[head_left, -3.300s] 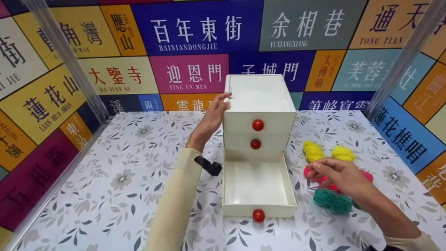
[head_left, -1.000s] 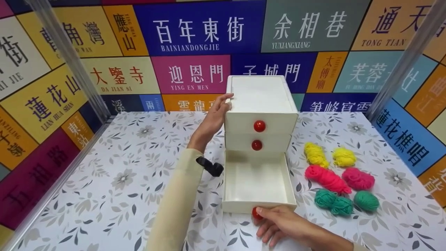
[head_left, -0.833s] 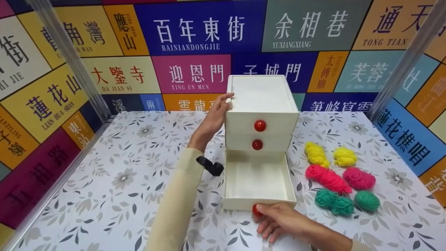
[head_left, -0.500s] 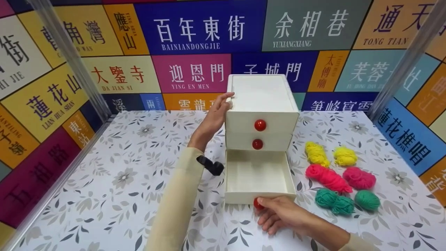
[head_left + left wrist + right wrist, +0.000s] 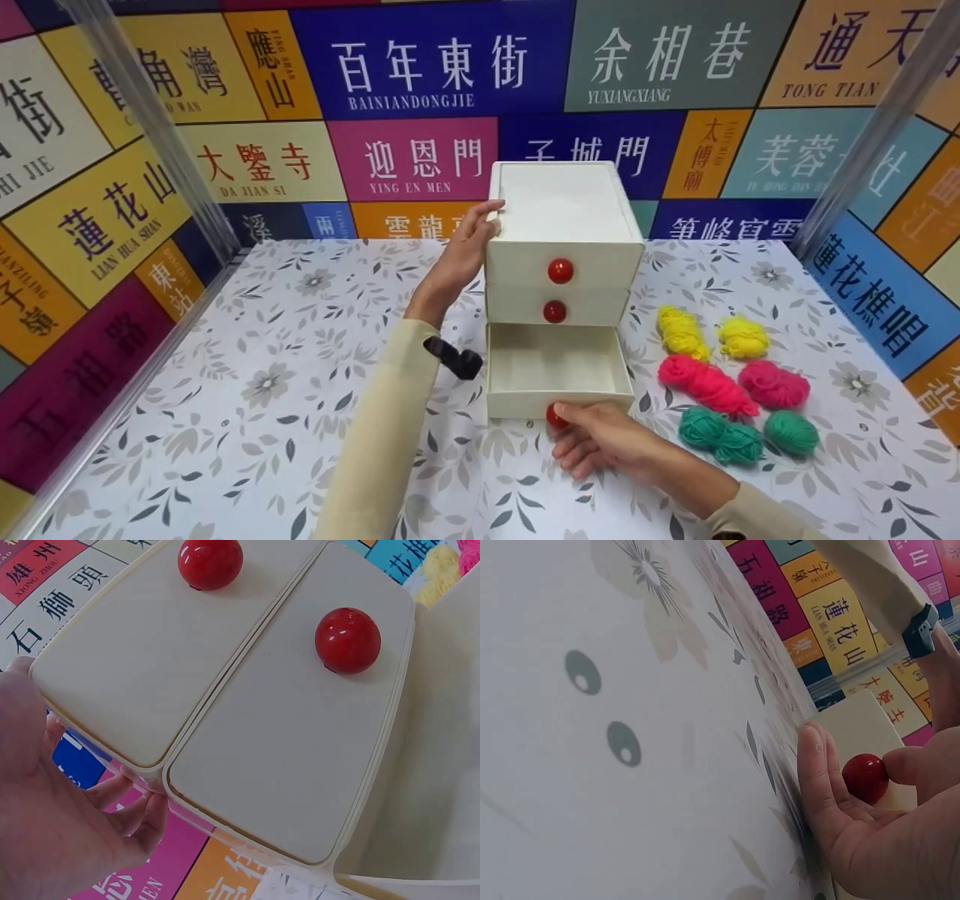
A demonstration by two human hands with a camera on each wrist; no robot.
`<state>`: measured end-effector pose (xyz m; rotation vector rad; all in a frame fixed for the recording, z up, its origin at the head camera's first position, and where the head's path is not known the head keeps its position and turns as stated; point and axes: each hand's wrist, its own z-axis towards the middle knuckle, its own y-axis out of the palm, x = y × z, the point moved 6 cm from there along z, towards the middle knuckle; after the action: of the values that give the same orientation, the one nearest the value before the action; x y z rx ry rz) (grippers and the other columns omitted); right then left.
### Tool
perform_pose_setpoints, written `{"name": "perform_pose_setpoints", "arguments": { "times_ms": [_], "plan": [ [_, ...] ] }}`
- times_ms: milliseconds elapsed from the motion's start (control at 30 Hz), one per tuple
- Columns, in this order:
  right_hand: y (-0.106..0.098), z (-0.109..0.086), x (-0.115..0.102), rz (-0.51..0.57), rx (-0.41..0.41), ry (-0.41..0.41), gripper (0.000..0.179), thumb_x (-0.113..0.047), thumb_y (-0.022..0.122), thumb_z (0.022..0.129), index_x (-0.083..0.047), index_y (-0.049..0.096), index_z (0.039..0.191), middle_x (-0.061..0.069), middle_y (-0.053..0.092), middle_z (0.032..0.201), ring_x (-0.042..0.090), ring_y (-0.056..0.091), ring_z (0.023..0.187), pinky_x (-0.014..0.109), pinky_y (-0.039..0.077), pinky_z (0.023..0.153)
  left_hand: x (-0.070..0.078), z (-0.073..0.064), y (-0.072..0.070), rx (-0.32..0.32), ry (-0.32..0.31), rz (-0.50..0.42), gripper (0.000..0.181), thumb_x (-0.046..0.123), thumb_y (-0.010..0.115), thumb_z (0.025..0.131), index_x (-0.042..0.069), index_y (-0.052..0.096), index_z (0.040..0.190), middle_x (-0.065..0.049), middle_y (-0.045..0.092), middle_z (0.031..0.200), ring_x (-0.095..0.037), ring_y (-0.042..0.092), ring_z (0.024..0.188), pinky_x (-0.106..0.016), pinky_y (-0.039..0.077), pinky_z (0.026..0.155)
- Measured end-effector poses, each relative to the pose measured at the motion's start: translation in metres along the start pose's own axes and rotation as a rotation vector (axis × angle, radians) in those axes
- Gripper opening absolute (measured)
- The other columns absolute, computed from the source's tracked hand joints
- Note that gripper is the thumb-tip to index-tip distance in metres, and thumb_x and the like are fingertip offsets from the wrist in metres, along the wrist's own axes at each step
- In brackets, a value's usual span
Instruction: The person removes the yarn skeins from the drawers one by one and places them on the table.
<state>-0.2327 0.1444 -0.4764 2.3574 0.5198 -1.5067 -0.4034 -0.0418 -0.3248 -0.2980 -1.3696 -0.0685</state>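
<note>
A white drawer cabinet (image 5: pixel 562 199) with red round knobs stands mid-table. Its two upper drawers are closed, while the bottom drawer (image 5: pixel 551 367) is partly pulled out and bare inside. My left hand (image 5: pixel 459 247) rests against the cabinet's upper left side, fingertips touching the side wall in the left wrist view. Low at the front, my right hand (image 5: pixel 607 439) pinches the bottom drawer's red knob (image 5: pixel 865 778) between thumb and index finger; its other fingers are loosely bent below. Right of the cabinet lie yellow yarn (image 5: pixel 681 332), pink yarn (image 5: pixel 709 384) and green yarn (image 5: pixel 720 435).
The table wears a white floral cloth (image 5: pixel 262 382). Behind it stands a wall of coloured sign panels (image 5: pixel 412 157), with clear posts (image 5: pixel 161 127) at the corners. A second group of yarn balls, including a round green one (image 5: pixel 792 432), lies farther right.
My right hand has come from over the yarn to the bottom knob. The bottom drawer has since slid inward, away from me, with that hand. My left hand has stayed on the cabinet.
</note>
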Motion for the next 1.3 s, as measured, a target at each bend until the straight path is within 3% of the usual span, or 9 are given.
{"name": "perform_pose_setpoints", "arguments": {
  "times_ms": [767, 1300],
  "plan": [
    [-0.002, 0.01, -0.005, 0.04, 0.042, -0.017, 0.05, -0.04, 0.057, 0.1, 0.009, 0.062, 0.11, 0.005, 0.071, 0.079, 0.012, 0.067, 0.062, 0.027, 0.059, 0.059, -0.001, 0.0, 0.0, 0.004, 0.005, 0.017, 0.042, 0.024, 0.035, 0.107, 0.019, 0.041, 0.148, -0.013, 0.038, 0.156, -0.029, 0.039, 0.139, -0.048, 0.03, 0.12],
    [-0.01, 0.018, -0.011, 0.031, 0.121, -0.021, 0.05, -0.041, 0.054, 0.101, 0.007, 0.061, 0.11, 0.005, 0.071, 0.079, 0.012, 0.067, 0.062, 0.024, 0.057, 0.058, 0.001, 0.0, 0.0, 0.004, 0.018, 0.034, 0.043, 0.023, 0.035, 0.107, 0.018, 0.041, 0.149, -0.015, 0.037, 0.157, -0.028, 0.038, 0.14, -0.047, 0.029, 0.12]
  ]
}}
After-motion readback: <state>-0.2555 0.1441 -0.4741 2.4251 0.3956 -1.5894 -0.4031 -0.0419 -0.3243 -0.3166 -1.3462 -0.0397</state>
